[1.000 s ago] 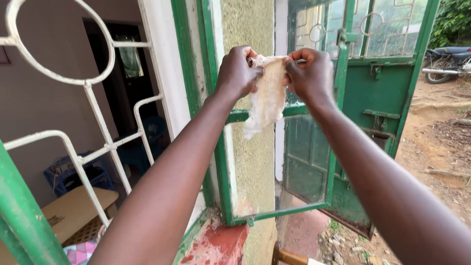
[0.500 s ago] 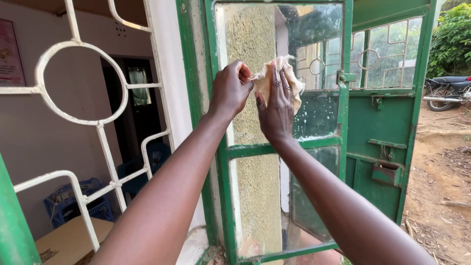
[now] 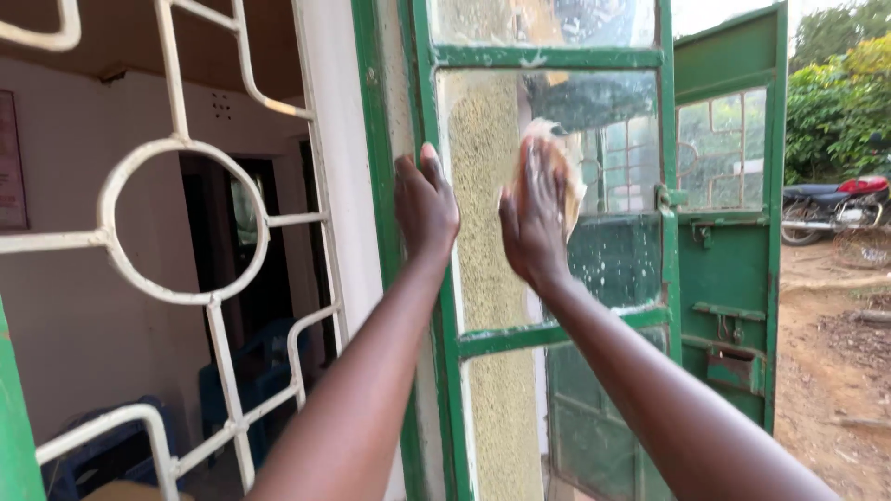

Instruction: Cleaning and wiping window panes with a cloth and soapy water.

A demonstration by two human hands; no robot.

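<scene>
Two hands raised, right hand (image 3: 534, 223) pressing pale cloth (image 3: 557, 176) on glass pane (image 3: 613, 260)

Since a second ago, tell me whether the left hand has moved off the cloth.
Yes. The left hand has let go of the cloth and shifted left onto the green window frame; the right hand presses the cloth alone.

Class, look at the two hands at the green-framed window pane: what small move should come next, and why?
Probably a sweep of the right hand down and to the right, pressing the pale crumpled cloth across the glass pane. White soapy flecks show on the lower right of the pane, and the left hand rests on the green window frame, steadying it.
</scene>
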